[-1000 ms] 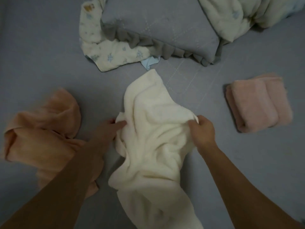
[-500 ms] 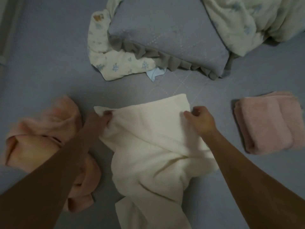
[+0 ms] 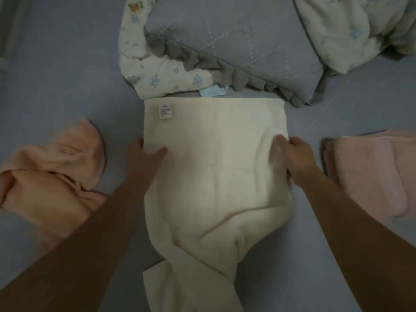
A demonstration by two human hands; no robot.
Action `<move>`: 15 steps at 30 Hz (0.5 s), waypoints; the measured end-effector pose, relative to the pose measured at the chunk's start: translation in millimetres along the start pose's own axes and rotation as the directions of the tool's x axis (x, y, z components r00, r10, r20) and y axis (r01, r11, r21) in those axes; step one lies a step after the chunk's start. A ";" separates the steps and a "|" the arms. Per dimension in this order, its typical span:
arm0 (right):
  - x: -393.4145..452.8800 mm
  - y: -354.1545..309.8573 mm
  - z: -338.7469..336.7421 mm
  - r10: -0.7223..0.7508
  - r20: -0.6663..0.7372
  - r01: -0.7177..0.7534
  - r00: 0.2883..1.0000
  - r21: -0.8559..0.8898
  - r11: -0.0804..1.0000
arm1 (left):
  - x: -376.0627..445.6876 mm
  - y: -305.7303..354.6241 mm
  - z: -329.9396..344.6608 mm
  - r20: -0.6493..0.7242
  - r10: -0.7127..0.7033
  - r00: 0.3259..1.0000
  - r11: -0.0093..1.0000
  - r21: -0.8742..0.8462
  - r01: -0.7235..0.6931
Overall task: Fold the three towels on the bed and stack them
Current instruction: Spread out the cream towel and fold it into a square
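The cream towel (image 3: 213, 167) serves as the reference item. It lies on the grey bed sheet (image 3: 56, 70) with its far half spread flat and its far edge straight, just short of the grey ruffled pillow (image 3: 236, 34). A white care label (image 3: 166, 111) sits near its far left corner. Its near half is bunched and twisted toward the person.

The left hand (image 3: 144, 154) is at the left edge of the cream towel, thumb lying on top of the fabric and the fingers at or under the edge; it appears to pinch that edge. The right hand (image 3: 297, 154) grips the right edge, fingers curled round a small ridge of cloth. Holding both side edges at matching height keeps the cloth taut and square, which is the likely purpose of this hold.

Left of the cream towel, a peach towel (image 3: 51, 176) lies crumpled and unfolded. Right of the cream towel, well apart, a pink towel (image 3: 371, 174) rests already folded. Beyond the far edge, a floral quilt (image 3: 162, 75) curls beside the pillow.

Assessment: one towel is folded, one is being laid out, one is untouched. The bunched near half requires flattening before a clean fold is possible.
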State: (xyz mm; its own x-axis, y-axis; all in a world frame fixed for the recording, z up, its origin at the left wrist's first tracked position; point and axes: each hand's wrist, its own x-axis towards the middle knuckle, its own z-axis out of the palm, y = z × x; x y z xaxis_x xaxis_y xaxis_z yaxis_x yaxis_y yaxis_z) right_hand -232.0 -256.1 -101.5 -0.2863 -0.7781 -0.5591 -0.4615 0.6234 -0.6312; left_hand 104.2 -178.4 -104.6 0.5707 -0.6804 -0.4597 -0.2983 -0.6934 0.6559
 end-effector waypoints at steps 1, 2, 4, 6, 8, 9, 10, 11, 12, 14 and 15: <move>-10.4 13.7 -4.6 0.042 0.013 -0.043 0.999 0.046 0.998 | -23.3 -16.1 0.8 -0.005 -0.003 1.000 0.999 0.037 0.003; -21.4 27.3 -9.9 0.087 0.036 -0.089 0.996 0.087 0.992 | -46.3 -31.6 0.1 -0.022 -0.017 1.000 0.997 0.079 0.018; -45.9 52.1 -20.2 0.178 0.111 -0.194 0.978 0.147 0.970 | -89.9 -60.7 -0.3 -0.067 -0.079 0.995 0.989 0.117 0.086; -72.0 76.6 -27.1 0.266 0.199 -0.304 0.943 0.197 0.932 | -133.2 -88.7 0.2 -0.098 -0.187 0.977 0.980 0.052 0.193; -103.2 101.4 -29.6 0.313 0.290 -0.379 0.905 0.209 0.902 | -178.4 -109.1 0.5 -0.092 -0.292 0.952 0.956 -0.054 0.288; -120.2 113.7 -28.7 0.323 0.342 -0.402 0.883 0.192 0.895 | -199.7 -115.5 1.5 -0.098 -0.325 0.941 0.945 -0.078 0.319; -138.1 125.4 -25.9 0.334 0.398 -0.425 0.855 0.167 0.890 | -219.2 -119.2 3.3 -0.115 -0.357 0.927 0.933 -0.080 0.350; -156.0 135.4 -21.7 0.347 0.452 -0.449 0.822 0.139 0.883 | -237.4 -120.6 6.4 -0.123 -0.394 0.911 0.919 -0.079 0.387; -172.8 144.1 -16.4 0.362 0.494 -0.467 0.791 0.104 0.878 | -254.1 -120.5 11.3 -0.104 -0.430 0.897 0.902 -0.085 0.422; -204.8 158.4 -2.5 0.376 0.554 -0.478 0.743 0.047 0.877 | -283.7 -117.5 24.6 0.023 -0.489 0.872 0.869 -0.080 0.489; -220.5 163.6 4.9 0.362 0.577 -0.466 0.732 0.037 0.884 | -295.9 -115.9 31.8 0.114 -0.502 0.857 0.861 -0.031 0.508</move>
State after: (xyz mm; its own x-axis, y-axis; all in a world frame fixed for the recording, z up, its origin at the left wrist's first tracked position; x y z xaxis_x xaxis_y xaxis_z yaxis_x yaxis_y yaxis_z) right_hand -240.3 17.8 -84.1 0.1077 -0.2996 -0.9480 -0.2432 0.9166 -0.3174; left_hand -54.3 95.8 -63.6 0.5515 -0.2620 -0.7920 0.0570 -0.9354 0.3491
